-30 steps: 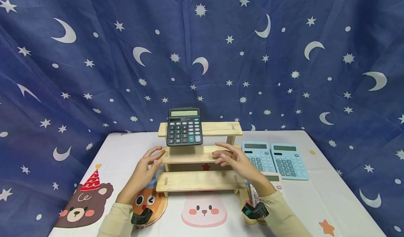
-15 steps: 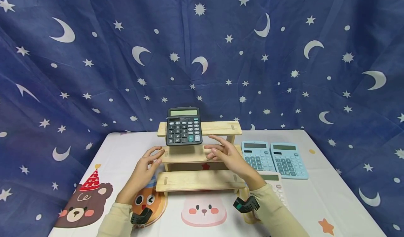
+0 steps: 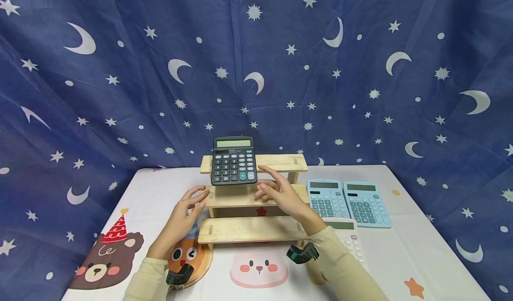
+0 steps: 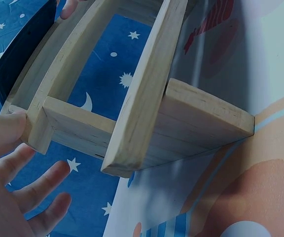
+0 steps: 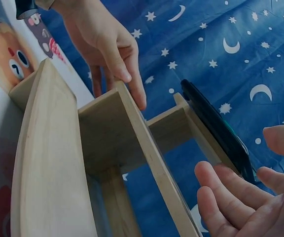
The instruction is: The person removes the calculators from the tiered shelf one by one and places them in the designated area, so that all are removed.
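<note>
A black calculator [image 3: 234, 162] leans upright on the top step of a three-tier wooden display rack [image 3: 256, 229], at its left part. My left hand [image 3: 181, 214] holds the left end of the middle step between thumb and index finger; its other fingers are spread free in the left wrist view. My right hand [image 3: 282, 194] hovers over the right half of the middle step. Its index fingertip is close to the calculator's lower right edge; whether it touches cannot be told. In the right wrist view the calculator [image 5: 218, 128] appears edge-on, beside the loosely bent right fingers [image 5: 240, 187].
Two light blue calculators [image 3: 326, 198] lie side by side right of the rack. Nearer, a white calculator [image 3: 348, 236] is partly hidden by the right forearm. A white tablecloth [image 3: 160, 189] with cartoon animals covers the table, and a blue star-patterned curtain [image 3: 256, 69] hangs behind.
My right hand has moved left and slightly up, from the right end of the middle step toward the black calculator. The left hand, rack and calculators stay where they were.
</note>
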Available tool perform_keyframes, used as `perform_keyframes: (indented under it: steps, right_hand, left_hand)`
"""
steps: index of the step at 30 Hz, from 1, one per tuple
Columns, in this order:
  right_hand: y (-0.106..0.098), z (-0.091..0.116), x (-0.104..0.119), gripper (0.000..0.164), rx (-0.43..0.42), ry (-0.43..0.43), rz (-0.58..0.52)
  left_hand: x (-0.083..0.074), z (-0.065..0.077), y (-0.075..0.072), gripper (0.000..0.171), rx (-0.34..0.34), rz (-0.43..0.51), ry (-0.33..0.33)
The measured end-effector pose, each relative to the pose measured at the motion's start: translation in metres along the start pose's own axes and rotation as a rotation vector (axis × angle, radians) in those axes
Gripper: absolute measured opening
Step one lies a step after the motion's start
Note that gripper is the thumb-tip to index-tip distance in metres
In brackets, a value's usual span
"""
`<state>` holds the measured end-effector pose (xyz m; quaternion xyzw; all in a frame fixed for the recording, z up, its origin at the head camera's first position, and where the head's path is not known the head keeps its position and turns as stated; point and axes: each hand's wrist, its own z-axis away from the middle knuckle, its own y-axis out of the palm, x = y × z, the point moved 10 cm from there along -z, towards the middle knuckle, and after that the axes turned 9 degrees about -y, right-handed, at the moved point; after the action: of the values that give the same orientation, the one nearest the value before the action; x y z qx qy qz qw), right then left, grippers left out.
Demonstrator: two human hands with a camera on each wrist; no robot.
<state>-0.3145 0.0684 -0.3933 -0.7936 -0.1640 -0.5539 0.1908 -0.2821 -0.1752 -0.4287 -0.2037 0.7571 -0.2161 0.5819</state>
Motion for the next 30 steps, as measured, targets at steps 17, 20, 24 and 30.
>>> perform_keyframes:
  steps: [17,20,24,30]
  right_hand:
    - [0.006,-0.016,-0.003,0.063,-0.055,0.033,-0.008]
    - [0.007,-0.018,-0.002,0.062,-0.062,0.033,-0.004]
    - [0.008,-0.021,-0.002,0.063,-0.068,0.035,-0.009]
    - [0.01,-0.024,-0.003,0.063,-0.07,0.04,-0.017]
  left_hand:
    - [-0.001,0.0,0.0,0.038,-0.007,-0.007,0.014]
    - [0.0,0.0,0.0,0.038,-0.008,-0.005,0.01]
    - [0.001,0.0,0.0,0.038,-0.008,0.001,0.01]
    - [0.001,0.0,0.0,0.038,-0.006,-0.003,0.008]
